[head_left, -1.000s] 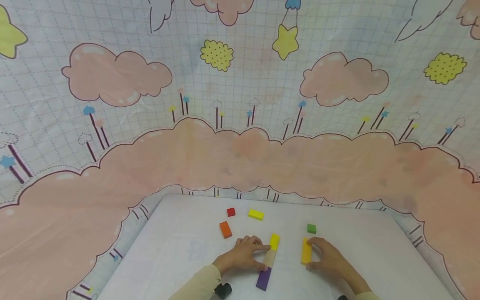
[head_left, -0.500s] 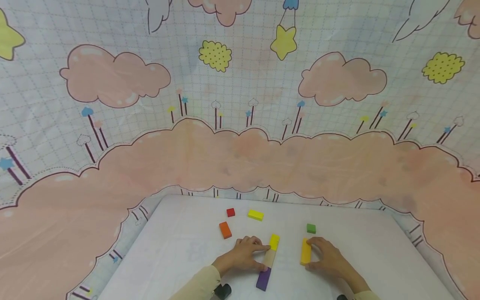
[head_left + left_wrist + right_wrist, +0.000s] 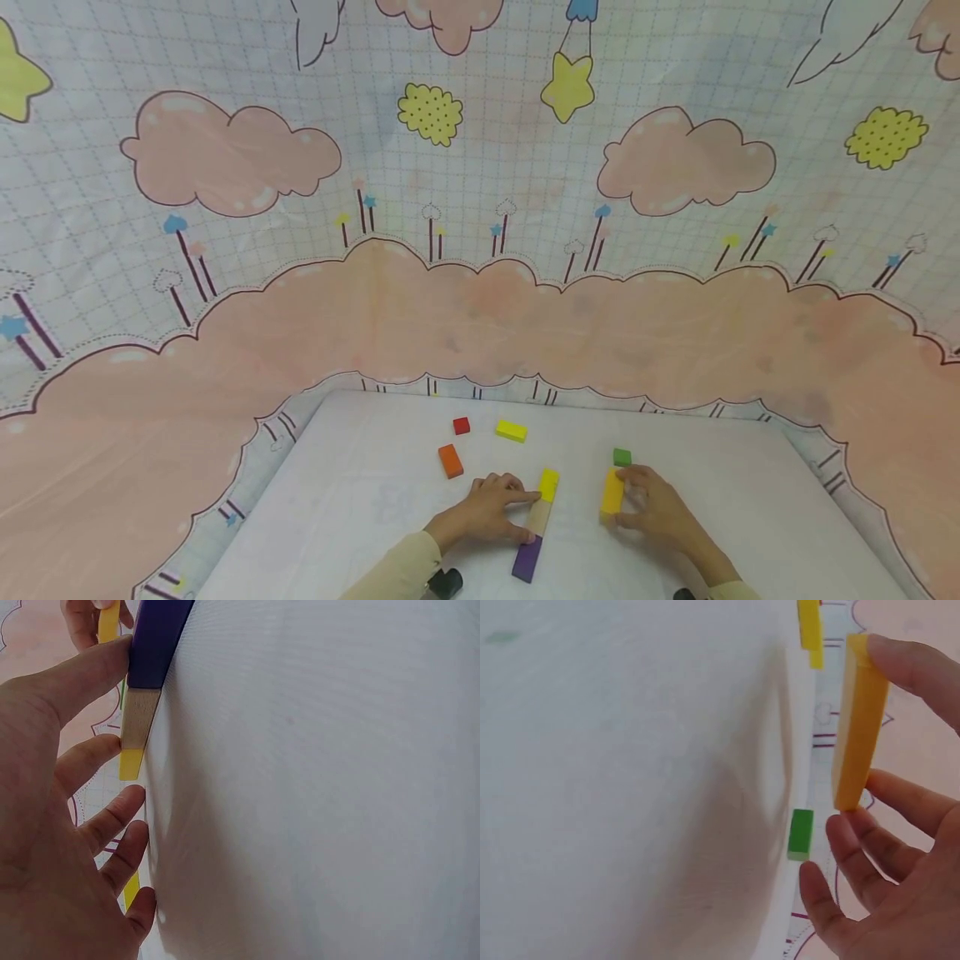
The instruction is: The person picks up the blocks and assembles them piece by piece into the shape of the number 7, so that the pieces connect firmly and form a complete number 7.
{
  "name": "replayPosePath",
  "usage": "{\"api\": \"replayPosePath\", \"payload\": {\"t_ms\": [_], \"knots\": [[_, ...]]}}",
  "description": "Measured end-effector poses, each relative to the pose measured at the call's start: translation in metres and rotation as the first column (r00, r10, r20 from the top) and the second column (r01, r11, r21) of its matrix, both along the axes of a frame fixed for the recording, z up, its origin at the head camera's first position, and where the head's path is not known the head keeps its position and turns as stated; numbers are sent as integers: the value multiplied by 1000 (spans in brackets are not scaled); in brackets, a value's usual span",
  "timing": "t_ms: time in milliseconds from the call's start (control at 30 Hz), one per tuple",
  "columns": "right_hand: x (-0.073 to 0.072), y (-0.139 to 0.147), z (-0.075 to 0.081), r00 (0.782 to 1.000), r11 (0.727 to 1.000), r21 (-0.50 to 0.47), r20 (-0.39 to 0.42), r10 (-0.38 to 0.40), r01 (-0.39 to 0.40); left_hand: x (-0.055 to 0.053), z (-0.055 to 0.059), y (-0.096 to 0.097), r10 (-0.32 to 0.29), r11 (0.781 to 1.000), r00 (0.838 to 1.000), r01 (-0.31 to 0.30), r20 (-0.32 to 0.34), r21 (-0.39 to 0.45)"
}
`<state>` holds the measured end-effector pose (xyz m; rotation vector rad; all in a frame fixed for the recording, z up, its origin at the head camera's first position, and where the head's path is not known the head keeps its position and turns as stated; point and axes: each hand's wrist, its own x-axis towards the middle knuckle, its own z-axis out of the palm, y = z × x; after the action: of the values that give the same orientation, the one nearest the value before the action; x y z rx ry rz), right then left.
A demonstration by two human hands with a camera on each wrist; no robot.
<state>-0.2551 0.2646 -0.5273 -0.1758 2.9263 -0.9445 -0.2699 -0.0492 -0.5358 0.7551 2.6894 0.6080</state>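
Note:
My right hand pinches a yellow-orange rectangular block by its ends, between thumb and fingers. The right wrist view shows that block raised off the white surface. Just beyond it lies a small green block. My left hand lies beside a row of blocks placed end to end: a yellow block, a plain wood block and a purple block. Its outstretched thumb touches the row near the purple-wood joint. The index fingertip touches near the wood-yellow joint; the other fingers are spread.
Toward the back of the white table lie a red block, another yellow block and an orange block. A cloud-patterned cloth rises behind and around the table. Dark devices sit at both wrists.
My right hand has lifted the yellow-orange block off the table, slightly toward the back, so it now appears close to the green block. My left hand and the row stay put.

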Motion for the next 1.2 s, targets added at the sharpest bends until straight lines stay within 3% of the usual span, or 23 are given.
{"api": "replayPosePath", "payload": {"t_ms": [367,933,1200], "knots": [[-4,-5,11,995,999,-36,-99,1,-4,-1,-1,0,5,1000,1000,-5,9,6],[-16,-25,17,994,986,-158,-83,-67,53,0,0,1,7,1000,1000,-7,0,-5],[-21,-36,10,993,984,-168,-95,-67,50,-2,-3,1,8,1000,1000,-8,6,1]]}}
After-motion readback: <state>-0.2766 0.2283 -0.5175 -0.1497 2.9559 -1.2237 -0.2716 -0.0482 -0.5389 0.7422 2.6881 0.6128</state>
